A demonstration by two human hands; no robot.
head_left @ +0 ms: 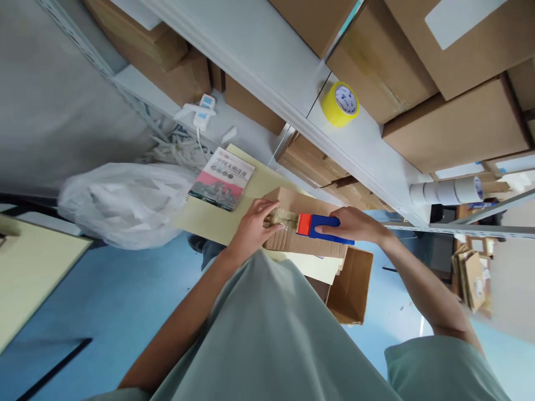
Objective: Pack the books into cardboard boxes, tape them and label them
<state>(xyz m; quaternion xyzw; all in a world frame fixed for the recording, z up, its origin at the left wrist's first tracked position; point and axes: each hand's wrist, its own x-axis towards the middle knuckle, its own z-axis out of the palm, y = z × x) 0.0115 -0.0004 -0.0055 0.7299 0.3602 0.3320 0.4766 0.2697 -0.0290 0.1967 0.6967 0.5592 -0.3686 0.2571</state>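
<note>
The light-brown corrugated cardboard box (292, 201) lies on the pale yellow tabletop (196, 217), its right end near the tabletop's right edge, its near side just in front of the grey-green shirt (271, 312). The left hand (253, 225) is at the box's left end, thumb and fingers apart and touching it around a shiny tan strip of tape (284, 216). The right hand (351, 224) has its fingers clamped on the blue tape dispenser with a red front (324, 227), which rests over the box top in line with that strip. A stretch of tabletop shows between the left hand and the white-and-pink printed book (222, 179), and floor shows past the right end

Beyond the box, the long pale grey metal shelf (267, 61) slants across, bearing a bright yellow roll of tape (334, 106) and a row of white rolls (447, 191). The floor (159, 312) is light blue, and a second pale yellow table (37, 267) stands at the left

An open brown cardboard carton (350, 284) sits below the tabletop's right end, its inner walls showing. A translucent white plastic bag (125, 200) bulges left of the tabletop; its contents are too blurred to tell. Closed brown cartons (455, 122) are stacked on the shelf
</note>
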